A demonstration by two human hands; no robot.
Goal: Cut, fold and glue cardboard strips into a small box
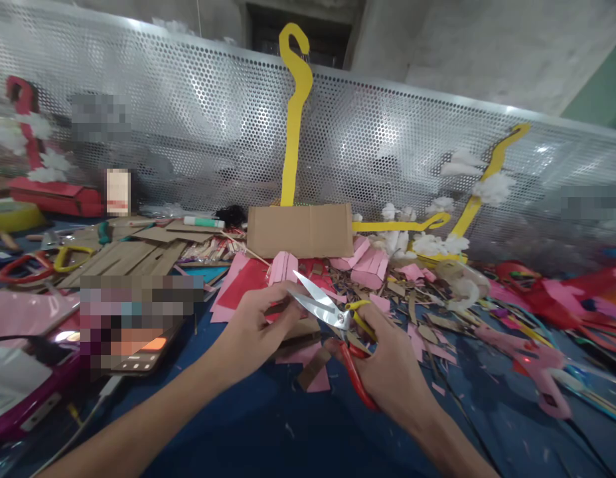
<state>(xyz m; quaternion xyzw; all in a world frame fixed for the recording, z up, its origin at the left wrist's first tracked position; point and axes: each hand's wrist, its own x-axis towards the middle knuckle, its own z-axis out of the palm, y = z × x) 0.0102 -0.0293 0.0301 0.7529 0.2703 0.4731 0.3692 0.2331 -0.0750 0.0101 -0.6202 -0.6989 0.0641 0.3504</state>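
Note:
Scissors (325, 312) with one yellow and one red handle are in my right hand (387, 362), its fingers through the loops. Their blades stand apart and point up and left. My left hand (258, 325) is closed in a pinch beside the blade tips; what lies between its fingers is hidden. Just behind it shows a folded pink piece (283, 268). Below the fingers lie brown cardboard pieces (312, 369) and pink scraps. Further back, a cardboard box (301, 230) stands with a tall yellow hooked strip (294, 133) rising behind it.
A pink glue gun (530, 362) with a red light lies at right. At left are a phone (139, 355), a purple power strip (44, 398) and cardboard strips (123, 259). Cut scraps (417, 299) litter the blue table (288, 431). A perforated metal panel (213, 113) runs behind.

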